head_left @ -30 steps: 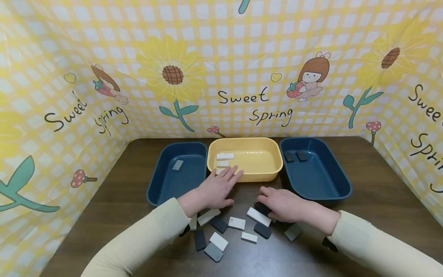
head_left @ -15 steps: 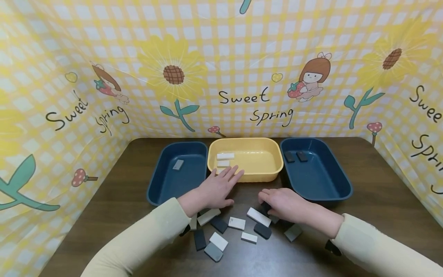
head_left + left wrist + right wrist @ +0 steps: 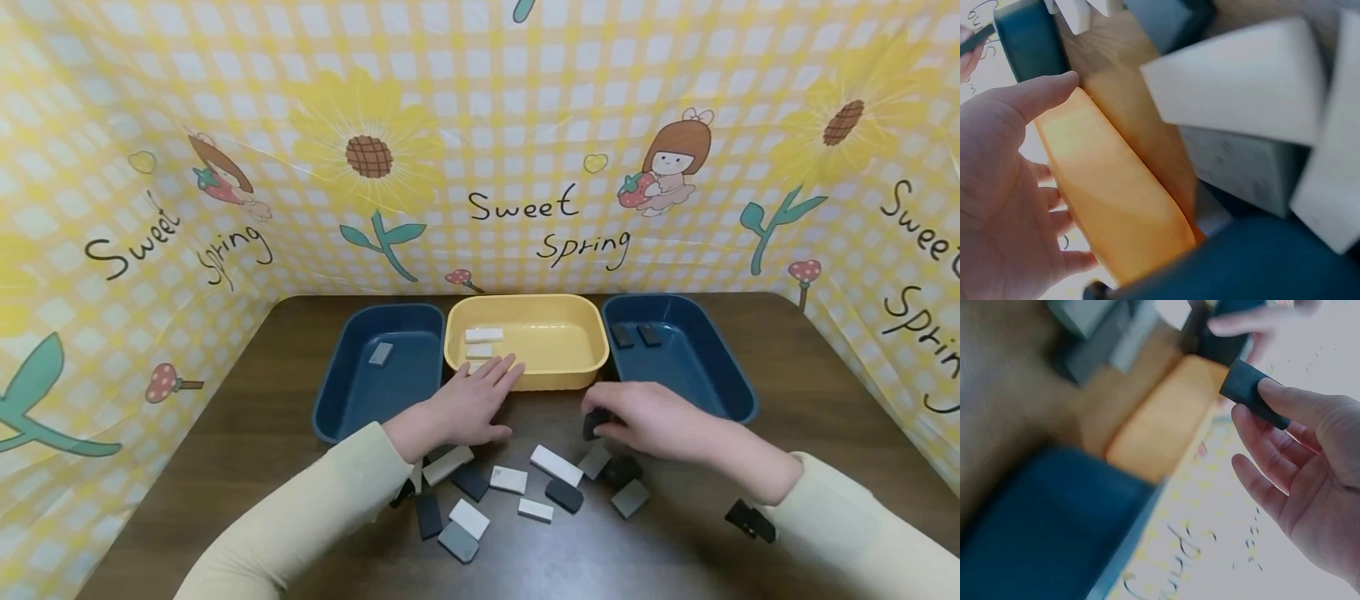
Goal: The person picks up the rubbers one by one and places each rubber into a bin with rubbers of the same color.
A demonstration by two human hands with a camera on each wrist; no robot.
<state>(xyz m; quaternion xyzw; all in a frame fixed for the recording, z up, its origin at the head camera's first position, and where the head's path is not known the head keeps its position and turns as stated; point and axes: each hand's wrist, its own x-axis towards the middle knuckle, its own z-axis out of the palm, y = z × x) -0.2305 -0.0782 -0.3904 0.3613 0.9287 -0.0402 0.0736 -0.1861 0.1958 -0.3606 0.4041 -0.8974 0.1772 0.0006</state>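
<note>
My right hand (image 3: 652, 417) pinches a black rectangular block (image 3: 1247, 392) between thumb and fingers, raised over the table just in front of the right blue bin (image 3: 712, 367). With its fingers spread, my left hand (image 3: 468, 408) reaches over the near rim of the yellow bin (image 3: 555, 380), nothing in its grasp. Below the hands lies a loose group of flat blocks: a long white block (image 3: 557, 465), a black block with rounded corners (image 3: 564, 495), a grey block (image 3: 630, 498), a grey rounded block (image 3: 458, 542) and several more in white, grey and black.
On the left stands another blue bin (image 3: 360, 417), with one light grey block (image 3: 380, 354) inside. White blocks (image 3: 483, 335) lie in the yellow bin, and two dark blocks (image 3: 648, 336) in the right one. A patterned cloth (image 3: 420, 100) hangs behind the table.
My right hand has lifted the black block off the group and moved it up and to the right, uncovering grey and black blocks. The left hand stays in place.
</note>
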